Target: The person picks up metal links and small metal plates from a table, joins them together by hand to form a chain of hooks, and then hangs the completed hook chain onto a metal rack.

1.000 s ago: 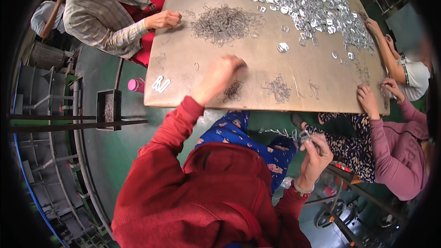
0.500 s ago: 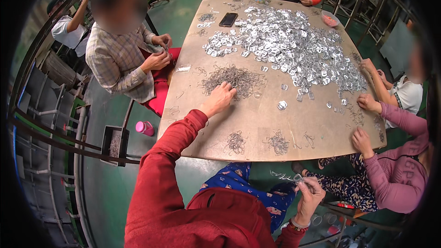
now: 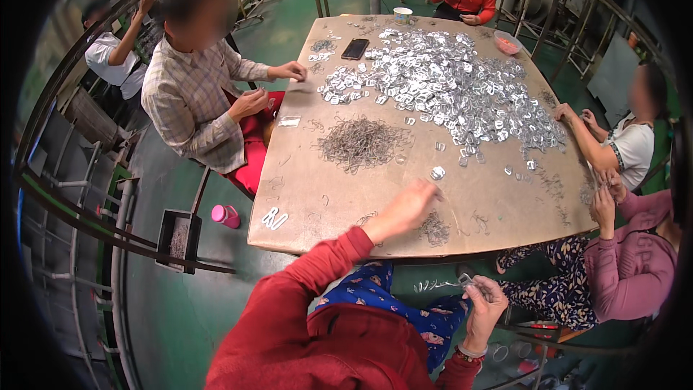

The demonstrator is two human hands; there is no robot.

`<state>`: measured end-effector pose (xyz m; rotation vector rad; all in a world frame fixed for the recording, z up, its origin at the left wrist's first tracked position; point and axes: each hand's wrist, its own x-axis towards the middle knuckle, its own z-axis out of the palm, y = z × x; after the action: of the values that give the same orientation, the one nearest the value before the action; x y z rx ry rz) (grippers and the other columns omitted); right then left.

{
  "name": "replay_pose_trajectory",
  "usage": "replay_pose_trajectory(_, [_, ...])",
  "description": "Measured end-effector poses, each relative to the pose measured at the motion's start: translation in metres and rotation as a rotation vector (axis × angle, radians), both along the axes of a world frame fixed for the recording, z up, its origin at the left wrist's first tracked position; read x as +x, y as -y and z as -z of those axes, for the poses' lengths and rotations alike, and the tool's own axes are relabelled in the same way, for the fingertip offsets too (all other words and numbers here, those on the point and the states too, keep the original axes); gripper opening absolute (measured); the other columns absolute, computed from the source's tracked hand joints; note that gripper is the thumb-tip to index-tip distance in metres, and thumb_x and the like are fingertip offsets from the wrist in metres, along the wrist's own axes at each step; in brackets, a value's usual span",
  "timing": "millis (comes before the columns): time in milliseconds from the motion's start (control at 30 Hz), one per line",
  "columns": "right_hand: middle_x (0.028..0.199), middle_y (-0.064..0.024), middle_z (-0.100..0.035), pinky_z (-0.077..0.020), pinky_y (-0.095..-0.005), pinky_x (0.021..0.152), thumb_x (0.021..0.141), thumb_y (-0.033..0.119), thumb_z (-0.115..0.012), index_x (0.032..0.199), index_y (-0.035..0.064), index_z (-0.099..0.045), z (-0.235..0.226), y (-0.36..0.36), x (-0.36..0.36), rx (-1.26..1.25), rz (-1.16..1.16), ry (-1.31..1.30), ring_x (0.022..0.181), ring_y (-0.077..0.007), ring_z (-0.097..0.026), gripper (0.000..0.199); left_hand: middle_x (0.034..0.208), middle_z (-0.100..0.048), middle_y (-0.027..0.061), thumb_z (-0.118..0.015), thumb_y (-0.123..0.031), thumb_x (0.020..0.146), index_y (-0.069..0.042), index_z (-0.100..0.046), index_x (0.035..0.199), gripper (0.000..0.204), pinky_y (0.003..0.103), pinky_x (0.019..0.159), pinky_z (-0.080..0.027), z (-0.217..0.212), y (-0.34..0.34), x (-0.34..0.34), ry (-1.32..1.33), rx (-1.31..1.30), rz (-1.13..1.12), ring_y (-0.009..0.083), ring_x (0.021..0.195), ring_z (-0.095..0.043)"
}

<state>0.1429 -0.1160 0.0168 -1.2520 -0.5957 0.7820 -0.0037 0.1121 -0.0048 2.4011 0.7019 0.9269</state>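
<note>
My left hand (image 3: 406, 211) is over the near part of the table, smeared by motion; whether its fingers hold anything cannot be made out. Just beyond its fingertips lies a small shiny buckle cluster (image 3: 437, 172). Beside and partly beneath the hand is a small pile of wire hooks (image 3: 435, 231). In front of my lap, off the table's near edge, my right hand (image 3: 486, 310) is closed around a metal buckle (image 3: 468, 282). A row of thin wire pieces (image 3: 432, 286) extends leftward from it. A larger heap of wire hooks (image 3: 361, 143) sits mid-table.
A wide heap of silver buckles (image 3: 440, 76) covers the table's far half. Around it are a phone (image 3: 355, 49), a white tub (image 3: 403, 16) and a bowl (image 3: 507, 42). Pale flat loops (image 3: 274, 218) lie at the near left. Several people sit around the table (image 3: 317, 220).
My left hand has left the large hook heap and come nearer and to the right. Pale loops now lie at the near left. The person on the left has reached a hand to the table edge.
</note>
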Motion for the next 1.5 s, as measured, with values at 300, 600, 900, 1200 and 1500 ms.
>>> replay_pose_trajectory(300, [0.08, -0.0092, -0.061, -0.0464, -0.0216, 0.06, 0.076, -0.009, -0.065, 0.086, -0.0089, -0.063, 0.01, 0.001, -0.008, 0.064, -0.027, 0.034, 0.064, -0.0112, -0.057, 0.01, 0.088, -0.058, 0.0123, -0.055, -0.016, 0.09, -0.002, -0.054, 0.097, 0.016, 0.038, 0.078, -0.045, -0.05, 0.113, 0.01, 0.173, -0.453, 0.492, 0.0301, 0.089, -0.056])
replay_pose_trajectory(600, [0.086, -0.0099, -0.061, -0.0474, -0.0215, 0.061, 0.077, -0.011, -0.063, 0.087, -0.0082, -0.062, 0.01, 0.004, -0.014, 0.067, 0.078, 0.066, 0.067, -0.011, -0.057, 0.011, 0.107, -0.05, 0.01, -0.061, -0.013, 0.082, -0.003, -0.06, 0.088, 0.012, 0.037, 0.091, -0.039, -0.037, 0.116, 0.013, 0.132, -0.276, 0.448, 0.0289, 0.104, -0.046])
replay_pose_trajectory(900, [0.093, -0.0089, -0.057, -0.0471, -0.0206, 0.06, 0.076, -0.012, -0.063, 0.084, -0.0063, -0.064, 0.016, 0.005, -0.014, 0.002, 0.018, 0.233, 0.07, -0.01, -0.057, 0.01, 0.106, -0.055, 0.0093, -0.061, -0.011, 0.084, -0.004, -0.059, 0.093, 0.012, 0.036, 0.089, -0.041, -0.019, 0.117, 0.02, 0.204, -0.4, 0.384, 0.0274, 0.103, -0.05])
replay_pose_trajectory(1200, [0.079, -0.0082, -0.056, -0.0404, -0.0225, 0.056, 0.085, -0.003, -0.055, 0.086, -0.007, -0.062, -0.025, -0.038, 0.063, -0.107, -0.033, 0.506, 0.061, -0.0113, -0.049, 0.008, 0.082, -0.062, 0.0027, -0.063, -0.01, 0.078, -0.01, -0.06, 0.093, 0.016, 0.034, 0.076, -0.043, -0.004, 0.103, 0.011, 0.193, -0.304, 0.397, 0.023, 0.079, -0.058])
replay_pose_trajectory(1500, [0.092, -0.0141, -0.06, -0.0476, -0.0327, 0.075, 0.083, 0.01, -0.062, 0.107, -0.0018, -0.063, 0.077, -0.211, 0.034, -0.133, -0.243, 0.906, 0.084, -0.0246, -0.058, 0.027, 0.086, -0.062, 0.0072, -0.06, -0.006, 0.084, -0.006, -0.059, 0.095, 0.011, 0.035, 0.077, -0.045, 0.001, 0.107, 0.005, 0.147, -0.483, 0.34, 0.0271, 0.082, -0.059])
